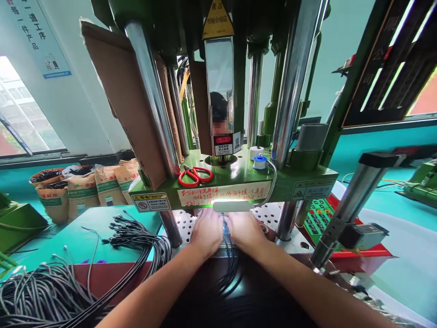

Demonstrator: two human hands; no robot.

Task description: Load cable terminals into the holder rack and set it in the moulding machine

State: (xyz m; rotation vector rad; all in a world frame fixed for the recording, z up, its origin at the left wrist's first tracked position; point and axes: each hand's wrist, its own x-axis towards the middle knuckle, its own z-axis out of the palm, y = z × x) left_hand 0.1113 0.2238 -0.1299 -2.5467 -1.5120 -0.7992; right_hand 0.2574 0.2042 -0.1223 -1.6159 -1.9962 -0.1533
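My left hand (pixel 206 230) and my right hand (pixel 246 229) reach under the green press head, side by side over a perforated metal plate. Their fingers curl inward toward each other; the fingertips are lost in glare and behind a white lamp bar (pixel 232 206). A bundle of thin black cables (pixel 231 262) comes out between the two hands and hangs toward me over the front edge. Whatever the fingertips grip at the cables' far ends is hidden.
Red-handled scissors (pixel 195 176) and a blue-rimmed spool (pixel 260 162) lie on the green press ledge (pixel 235 175). Left, a teal table (pixel 99 223) holds piled black cables (pixel 139 234) and grey ones (pixel 37 291). A green keypad (pixel 319 216) and a metal post (pixel 348 205) stand right.
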